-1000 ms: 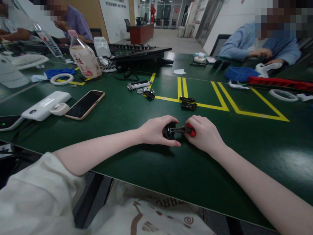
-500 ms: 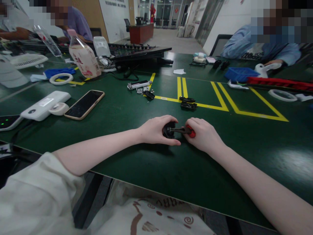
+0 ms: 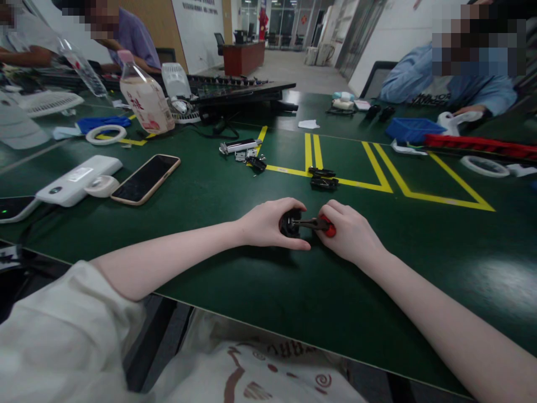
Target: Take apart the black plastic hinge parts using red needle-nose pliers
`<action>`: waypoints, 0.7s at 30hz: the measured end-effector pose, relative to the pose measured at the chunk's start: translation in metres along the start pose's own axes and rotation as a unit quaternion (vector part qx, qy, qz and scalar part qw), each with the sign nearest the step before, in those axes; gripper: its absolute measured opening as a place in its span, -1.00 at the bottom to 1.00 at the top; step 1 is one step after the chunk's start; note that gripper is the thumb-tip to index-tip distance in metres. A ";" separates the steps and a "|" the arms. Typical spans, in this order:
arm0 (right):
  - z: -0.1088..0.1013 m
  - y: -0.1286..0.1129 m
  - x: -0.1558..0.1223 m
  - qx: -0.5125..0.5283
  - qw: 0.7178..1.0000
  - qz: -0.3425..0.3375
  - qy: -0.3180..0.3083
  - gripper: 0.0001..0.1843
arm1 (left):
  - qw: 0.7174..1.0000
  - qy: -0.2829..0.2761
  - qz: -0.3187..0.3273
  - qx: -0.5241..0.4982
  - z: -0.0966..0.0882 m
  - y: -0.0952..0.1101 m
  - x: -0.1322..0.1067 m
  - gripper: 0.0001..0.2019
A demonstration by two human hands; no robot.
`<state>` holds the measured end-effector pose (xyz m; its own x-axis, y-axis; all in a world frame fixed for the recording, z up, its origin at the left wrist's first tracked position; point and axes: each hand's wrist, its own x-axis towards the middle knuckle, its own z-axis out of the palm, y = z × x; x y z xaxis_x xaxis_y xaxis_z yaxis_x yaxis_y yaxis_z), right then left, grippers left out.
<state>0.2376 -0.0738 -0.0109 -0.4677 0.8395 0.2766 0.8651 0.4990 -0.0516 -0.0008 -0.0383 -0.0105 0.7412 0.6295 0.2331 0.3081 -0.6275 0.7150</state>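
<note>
My left hand (image 3: 271, 225) is wrapped round a small round black part (image 3: 289, 223), with the thumb stretched along its near side. In my right hand (image 3: 350, 229) is a pair of pliers (image 3: 310, 223) with red handles, gripped in closed fingers. The dark metal jaws point left and meet the open face of the black part. Whether they pinch something inside it I cannot tell. Beyond my hands lie black plastic pieces (image 3: 323, 182) by the yellow tape. To their left are a silver-and-black bar (image 3: 239, 146) and small metal and black bits (image 3: 255, 162).
On the left of the green table (image 3: 235, 296) lie a phone (image 3: 146, 179), a white power bank (image 3: 79, 180) and a tape roll (image 3: 106, 134). A pink-capped bottle (image 3: 146, 103) stands behind them. A blue tray (image 3: 413, 129) is at the right, near a person in a blue sleeve (image 3: 403, 75).
Hardly anything differs. Both hands keep their hold on the black part and the pliers, in nearly the same place; the view has shifted very slightly.
</note>
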 end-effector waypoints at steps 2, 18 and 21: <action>0.000 0.000 0.000 0.001 1.000 -0.003 -0.001 -0.94 | 1.000 0.004 0.004 0.005 0.000 0.001 0.000 -0.27; -0.003 0.002 0.001 -0.025 0.999 -0.021 -0.002 -0.96 | 1.000 0.003 0.018 0.018 0.001 0.002 -0.002 -0.29; -0.004 0.002 0.001 -0.034 0.999 -0.027 0.010 -0.96 | 1.000 0.004 0.021 0.017 0.000 0.003 -0.002 -0.28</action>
<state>0.2398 -0.0728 -0.0071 -0.5106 0.8073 0.2959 0.8495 0.5267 0.0287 -0.0009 -0.0413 -0.0091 0.7491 0.6059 0.2679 0.2969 -0.6685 0.6819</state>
